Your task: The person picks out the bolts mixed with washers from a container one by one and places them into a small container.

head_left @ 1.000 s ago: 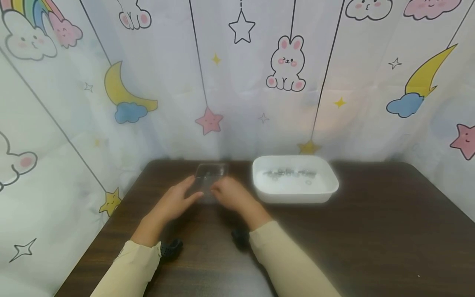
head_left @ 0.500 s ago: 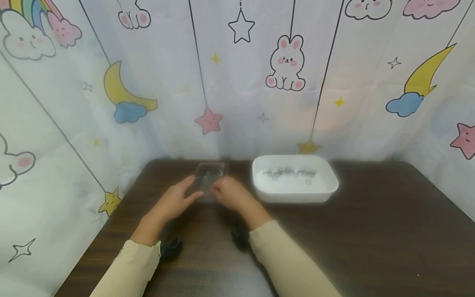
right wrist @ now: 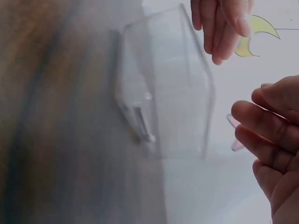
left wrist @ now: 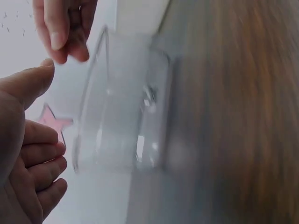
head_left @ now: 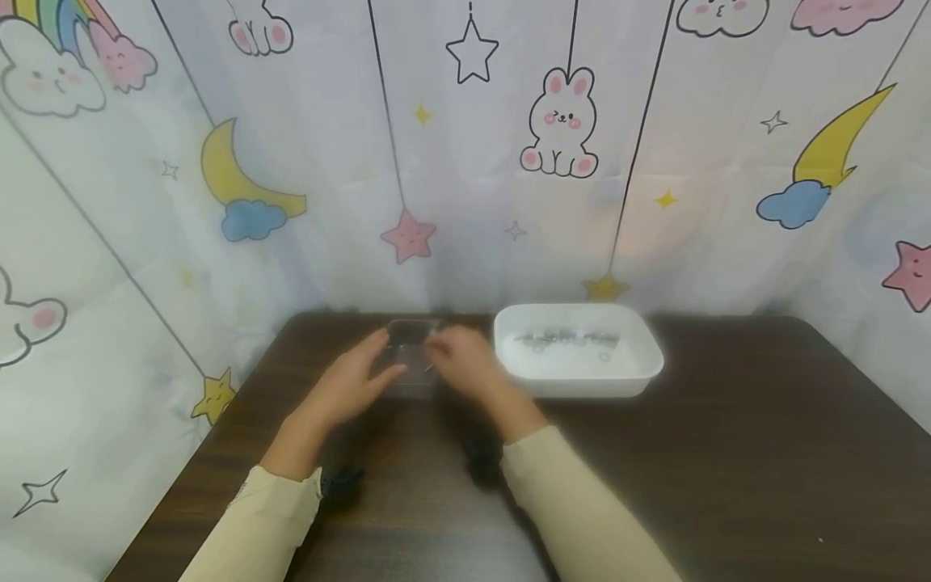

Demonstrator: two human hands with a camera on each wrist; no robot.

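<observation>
A clear plastic box (head_left: 413, 353) stands near the back of the dark table, left of the white tub. Small shiny pieces (left wrist: 149, 95) show low in it in the wrist views, too blurred to name. My left hand (head_left: 349, 380) is at the box's left side, thumb and fingers spread apart; whether it touches the wall, I cannot tell. Over the box's right side is my right hand (head_left: 469, 364). Its fingers bend loosely with the thumb close to the index finger (right wrist: 254, 116), and I see nothing between them.
A white tub (head_left: 578, 388) on the right holds several small metallic pieces (head_left: 567, 338). Behind the table (head_left: 691, 477) hangs a white curtain (head_left: 465, 178) with cartoon prints. Dark wrist-worn devices (head_left: 483, 457) sit beneath both wrists.
My right hand has risen slightly and moved to the right, away from the box's middle. The left hand has shifted a little up and right. The tub has not moved.
</observation>
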